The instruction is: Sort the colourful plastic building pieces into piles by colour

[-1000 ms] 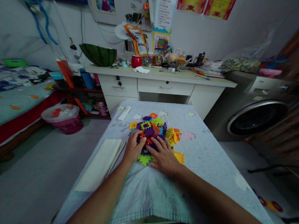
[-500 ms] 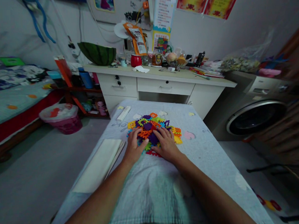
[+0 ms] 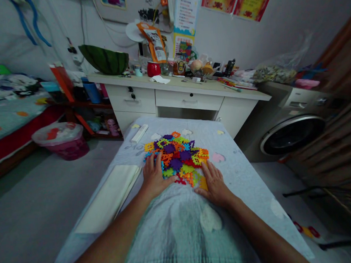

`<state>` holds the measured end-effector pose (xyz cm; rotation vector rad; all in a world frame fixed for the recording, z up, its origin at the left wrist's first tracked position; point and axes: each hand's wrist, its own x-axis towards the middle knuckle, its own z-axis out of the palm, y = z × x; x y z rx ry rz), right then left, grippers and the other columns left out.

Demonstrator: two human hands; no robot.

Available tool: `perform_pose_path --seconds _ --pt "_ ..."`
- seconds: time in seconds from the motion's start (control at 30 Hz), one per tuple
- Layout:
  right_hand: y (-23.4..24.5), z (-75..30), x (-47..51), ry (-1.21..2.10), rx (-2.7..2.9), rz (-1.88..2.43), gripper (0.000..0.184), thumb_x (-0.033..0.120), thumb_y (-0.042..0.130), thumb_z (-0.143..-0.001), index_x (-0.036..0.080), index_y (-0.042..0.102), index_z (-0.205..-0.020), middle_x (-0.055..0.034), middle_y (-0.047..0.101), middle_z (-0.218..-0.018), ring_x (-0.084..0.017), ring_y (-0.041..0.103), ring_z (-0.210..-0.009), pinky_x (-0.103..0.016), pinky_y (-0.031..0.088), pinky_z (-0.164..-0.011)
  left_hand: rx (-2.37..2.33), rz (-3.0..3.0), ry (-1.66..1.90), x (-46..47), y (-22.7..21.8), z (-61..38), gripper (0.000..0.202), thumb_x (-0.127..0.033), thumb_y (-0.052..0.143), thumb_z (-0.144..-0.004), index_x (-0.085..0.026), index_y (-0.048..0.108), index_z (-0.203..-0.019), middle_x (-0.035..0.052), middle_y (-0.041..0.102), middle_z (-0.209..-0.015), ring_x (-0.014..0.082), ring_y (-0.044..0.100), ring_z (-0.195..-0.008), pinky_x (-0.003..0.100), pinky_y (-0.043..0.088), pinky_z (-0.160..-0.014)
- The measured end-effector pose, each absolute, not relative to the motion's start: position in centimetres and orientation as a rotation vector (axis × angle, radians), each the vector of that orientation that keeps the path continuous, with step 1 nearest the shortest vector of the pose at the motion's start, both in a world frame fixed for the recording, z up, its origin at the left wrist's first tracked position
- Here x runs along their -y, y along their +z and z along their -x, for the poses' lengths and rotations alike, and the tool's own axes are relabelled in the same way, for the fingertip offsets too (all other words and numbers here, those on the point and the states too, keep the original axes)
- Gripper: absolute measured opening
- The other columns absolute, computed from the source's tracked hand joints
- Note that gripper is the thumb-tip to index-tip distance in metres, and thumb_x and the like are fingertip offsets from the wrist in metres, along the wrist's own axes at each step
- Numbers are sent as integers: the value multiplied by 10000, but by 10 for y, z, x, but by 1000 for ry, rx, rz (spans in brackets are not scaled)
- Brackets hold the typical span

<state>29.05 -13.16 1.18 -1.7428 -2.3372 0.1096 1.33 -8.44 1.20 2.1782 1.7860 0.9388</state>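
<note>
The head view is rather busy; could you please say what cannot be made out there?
Colourful pieces, head view: any beneath the left hand or right hand are hidden by it; upper pieces cover lower ones.
Wall poster, head view: its print is too small and blurred; the upper edge cuts off its top.
Framed picture, head view: top cut off by the upper edge.

Notched plastic puzzle pieces (image 3: 175, 162) in many colors lie spread mid-frame on the cloth-covered bench (image 3: 248, 206). The left hand (image 3: 153, 176) sits palm-down at their left edge, the right hand (image 3: 216, 185) at their lower right. A front-loading washing machine (image 3: 279, 100) stands at the frame's right, a striped watermelon rind (image 3: 105, 60) upper left.
</note>
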Motion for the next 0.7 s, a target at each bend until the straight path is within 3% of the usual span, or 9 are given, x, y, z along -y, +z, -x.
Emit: perform_pose_path --seconds 0.27,0.5,0.7 --pt "15 -264 95 1 2295 1614 833 655 444 -877 149 260 -1512 -227 195 -1565 -366 190 -1442 -560 292 -1094 -1549 -2289 978 78 3 -15 1047 -582 676 -730 -206 92 -1514 218 140 -1541 407 170 -1439 584 271 -1112" --pt "14 -237 71 40 2122 1670 753 598 438 -903 157 287 -1495 -223 233 -1547 -353 250 -1420 -551 309 -1079 -1582 -2379 953 76 4 -18 965 -512 680 -746 -187 181 -1505 221 248 -1515 399 261 -1404 572 295 -1089" --pt "17 -246 70 171 2042 1516 670 550 449 -900 192 343 -1457 -165 299 -1524 -308 295 -1399 -526 298 -1097 -1697 -2350 905 81 10 -20 977 -569 682 -712 -225 225 -1504 201 288 -1519 431 213 -1407 656 199 -1080"
